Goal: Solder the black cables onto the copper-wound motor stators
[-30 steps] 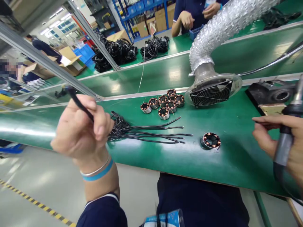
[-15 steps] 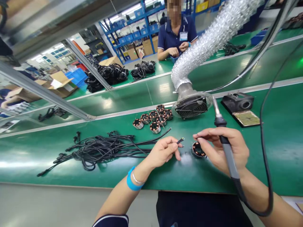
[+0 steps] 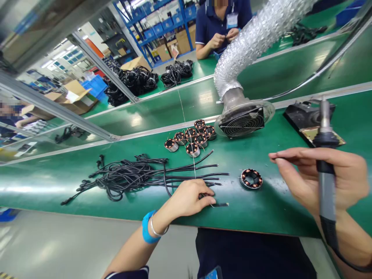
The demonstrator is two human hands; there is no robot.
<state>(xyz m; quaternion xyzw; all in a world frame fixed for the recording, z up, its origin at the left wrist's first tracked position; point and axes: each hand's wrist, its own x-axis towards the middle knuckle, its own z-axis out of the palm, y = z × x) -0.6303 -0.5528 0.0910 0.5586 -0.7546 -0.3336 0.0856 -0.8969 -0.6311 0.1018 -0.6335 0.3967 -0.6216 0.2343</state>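
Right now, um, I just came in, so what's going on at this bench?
Someone is working at a green bench. Their right hand holds a soldering iron, apart from the copper-wound ring lying alone between the hands. Their left hand is down at a black cable, whose end pokes out past it; whether it's gripped, I can't tell. Seven more rings sit grouped left of the fan.

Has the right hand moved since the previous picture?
Yes, the right hand has moved rightward, judged against the black fan with the round wire grille.
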